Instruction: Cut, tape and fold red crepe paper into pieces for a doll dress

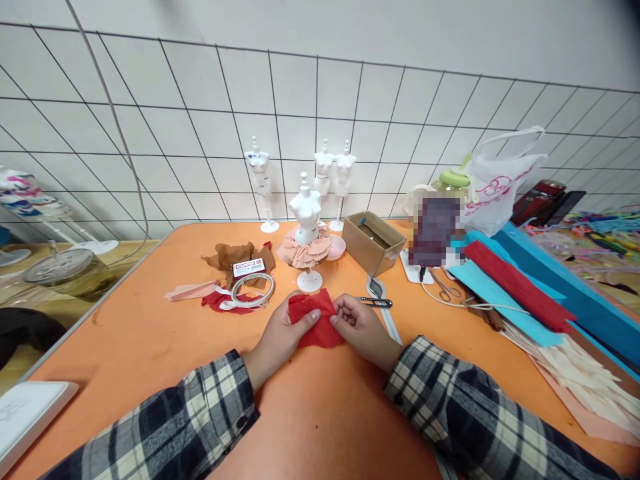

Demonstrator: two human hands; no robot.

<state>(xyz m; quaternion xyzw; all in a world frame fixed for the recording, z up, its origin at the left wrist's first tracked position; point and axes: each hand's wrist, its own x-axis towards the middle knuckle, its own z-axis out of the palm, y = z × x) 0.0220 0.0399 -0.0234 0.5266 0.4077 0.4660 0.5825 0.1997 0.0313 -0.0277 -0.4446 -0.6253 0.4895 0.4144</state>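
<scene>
A piece of thin red crepe paper or fabric (320, 330) is stretched between my two hands, low over the orange table. My left hand (290, 325) grips its left side, thumb on top. At its right edge, my right hand (361, 327) pinches it between thumb and curled fingers. Just beyond stands a small white mannequin (305, 203) wearing a ruffled peach skirt (304, 250). Black thread snips (375, 302) lie right beside my right hand. Left of my hands, a roll of white tape (253, 291) rests on red and brown scraps.
A cardboard box (375, 243) sits behind the snips. Several more white mannequins (259, 177) stand along the tiled wall. To the right are a propped phone (434, 232), scissors (447, 288) and folded coloured strips (515, 287). A white box (35, 417) occupies the near left edge.
</scene>
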